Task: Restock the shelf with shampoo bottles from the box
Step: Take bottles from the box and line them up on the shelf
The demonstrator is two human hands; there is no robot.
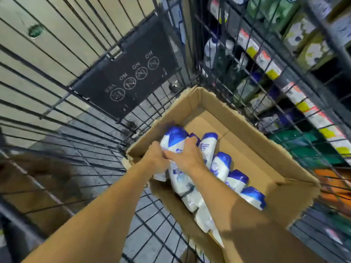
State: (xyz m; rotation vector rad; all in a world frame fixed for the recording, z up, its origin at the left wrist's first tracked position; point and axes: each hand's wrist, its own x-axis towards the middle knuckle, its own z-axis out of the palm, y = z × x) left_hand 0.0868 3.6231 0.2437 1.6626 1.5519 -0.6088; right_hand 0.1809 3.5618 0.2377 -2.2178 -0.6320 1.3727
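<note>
An open cardboard box (245, 130) sits inside a black wire shopping cart (79, 118). Several white shampoo bottles with blue caps (220, 164) lie in a row along the box's near left side. My left hand (156, 158) and my right hand (185, 154) are both closed around a shrink-wrapped pack of shampoo bottles (173, 139) at the box's left wall, its blue caps pointing away from me. The far half of the box floor is bare cardboard. My forearms hide the lower bottles of the pack.
Store shelves (296, 95) with price tags and assorted bottles run along the right, beyond the cart's wire side. A black warning plate (129, 76) hangs on the cart's far wall. Tan flooring lies at the left.
</note>
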